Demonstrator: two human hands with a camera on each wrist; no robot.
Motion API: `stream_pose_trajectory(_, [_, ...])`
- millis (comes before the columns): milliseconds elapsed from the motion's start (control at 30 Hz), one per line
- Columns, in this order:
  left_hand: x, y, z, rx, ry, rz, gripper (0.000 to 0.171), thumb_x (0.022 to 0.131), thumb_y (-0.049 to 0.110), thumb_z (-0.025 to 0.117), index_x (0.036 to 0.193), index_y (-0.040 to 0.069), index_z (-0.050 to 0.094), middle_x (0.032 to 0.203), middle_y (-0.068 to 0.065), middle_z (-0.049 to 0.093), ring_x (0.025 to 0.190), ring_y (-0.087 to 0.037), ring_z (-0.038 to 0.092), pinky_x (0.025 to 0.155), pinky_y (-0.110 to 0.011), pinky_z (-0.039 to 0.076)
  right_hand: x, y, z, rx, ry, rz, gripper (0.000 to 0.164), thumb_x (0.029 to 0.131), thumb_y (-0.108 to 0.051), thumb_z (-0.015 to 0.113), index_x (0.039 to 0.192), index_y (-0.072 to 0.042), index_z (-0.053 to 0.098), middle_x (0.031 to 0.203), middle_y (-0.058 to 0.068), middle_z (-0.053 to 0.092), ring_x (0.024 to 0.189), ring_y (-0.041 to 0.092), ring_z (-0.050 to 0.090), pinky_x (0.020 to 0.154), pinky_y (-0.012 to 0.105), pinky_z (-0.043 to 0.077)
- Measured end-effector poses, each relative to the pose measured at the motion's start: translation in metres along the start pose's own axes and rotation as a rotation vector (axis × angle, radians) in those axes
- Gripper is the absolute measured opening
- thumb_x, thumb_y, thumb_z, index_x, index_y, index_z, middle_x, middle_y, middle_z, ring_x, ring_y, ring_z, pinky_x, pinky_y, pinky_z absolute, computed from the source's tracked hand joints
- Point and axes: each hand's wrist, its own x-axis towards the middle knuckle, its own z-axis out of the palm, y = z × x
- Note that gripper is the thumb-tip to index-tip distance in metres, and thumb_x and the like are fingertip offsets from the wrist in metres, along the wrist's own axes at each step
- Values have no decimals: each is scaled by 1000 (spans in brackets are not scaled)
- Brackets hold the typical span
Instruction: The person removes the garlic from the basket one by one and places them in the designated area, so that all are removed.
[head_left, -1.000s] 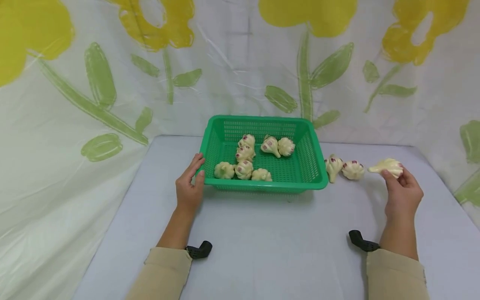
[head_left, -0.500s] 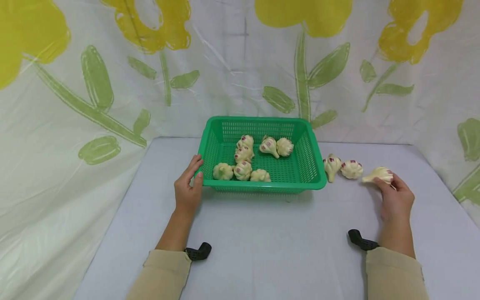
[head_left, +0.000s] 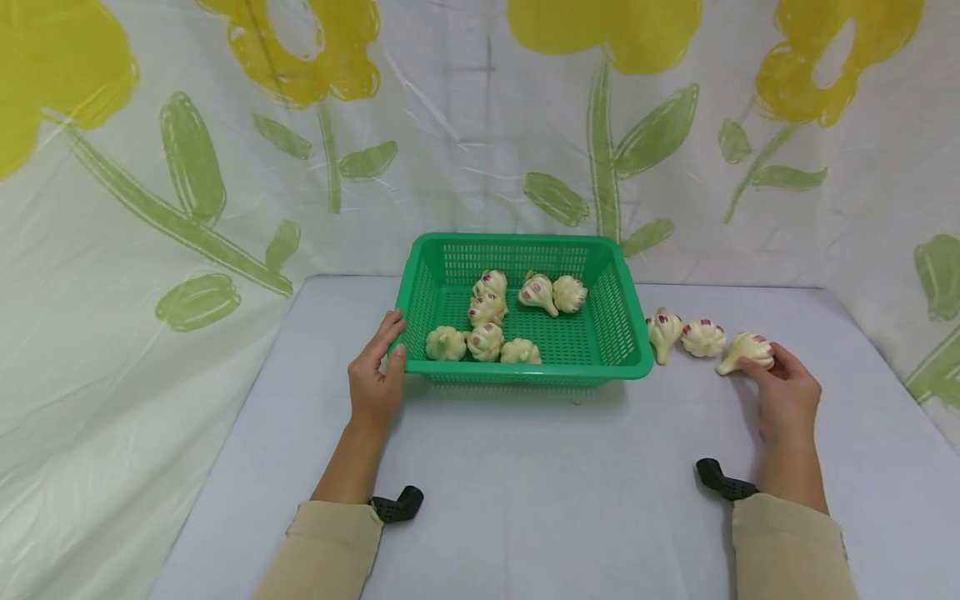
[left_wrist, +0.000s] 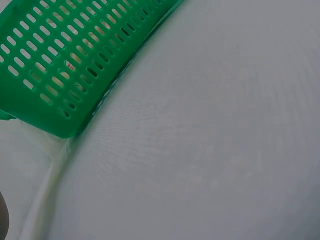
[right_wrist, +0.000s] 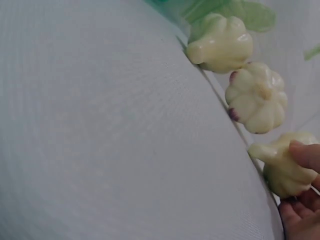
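Observation:
In the head view, my right hand point(head_left: 787, 392) pinches a garlic bulb point(head_left: 750, 351) down at the tabletop, its stem pointing left. The right wrist view shows the thumb point(right_wrist: 306, 155) lying across this bulb and the other fingers by its lower side. Two more garlic bulbs lie in a row to its left, a round one point(head_left: 703, 339) and one with a long stem point(head_left: 663, 335). My left hand point(head_left: 377, 379) rests at the front left corner of a green plastic basket point(head_left: 525, 369), fingers fairly straight along the rim. Several garlic bulbs point(head_left: 486, 342) lie inside the basket.
A white table point(head_left: 540, 492) carries everything. Behind it hangs a white sheet point(head_left: 450, 167) painted with yellow flowers and green leaves. The slotted side wall of the basket point(left_wrist: 75, 55) fills the upper left of the left wrist view.
My right hand has moved left and down with the garlic bulb, bringing it from above the table to the end of the row. The left hand has stayed at the basket.

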Motion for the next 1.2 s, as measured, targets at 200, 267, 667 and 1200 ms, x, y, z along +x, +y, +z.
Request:
stream_pose_trajectory(200, [0, -1, 0, -3, 1, 4, 33, 86, -14, 52, 117, -18, 62, 127, -32, 60, 125, -49, 52, 110, -23, 40, 0, 1, 2, -81, -7, 2, 81, 77, -22, 84, 148, -27, 46, 146, -10, 49, 125, 1, 47, 93, 4, 43])
stream_pose_trajectory(267, [0, -1, 0, -3, 0, 4, 33, 87, -14, 52, 117, -18, 62, 127, -32, 60, 125, -49, 52, 110, -23, 40, 0, 0, 3, -102, -9, 4, 80, 79, -22, 83, 148, -28, 45, 150, -10, 46, 128, 1, 46, 98, 5, 41])
stream_pose_trajectory(667, [0, -3, 0, -1, -6, 7, 33, 87, -12, 52, 118, -17, 62, 128, -32, 59, 125, -50, 52, 110, -22, 40, 0, 2, 5, -128, -17, -16, 78, 82, -19, 80, 149, -27, 43, 152, -8, 44, 128, -1, 46, 97, 4, 40])
stream_pose_trajectory(1200, [1, 0, 0, 7, -9, 8, 32, 87, -13, 52, 118, -18, 61, 128, -33, 59, 125, -51, 52, 110, -23, 40, -1, -1, 4, -144, -32, 9, 82, 81, -26, 81, 151, -31, 38, 156, -11, 37, 137, 1, 39, 112, 15, 32])
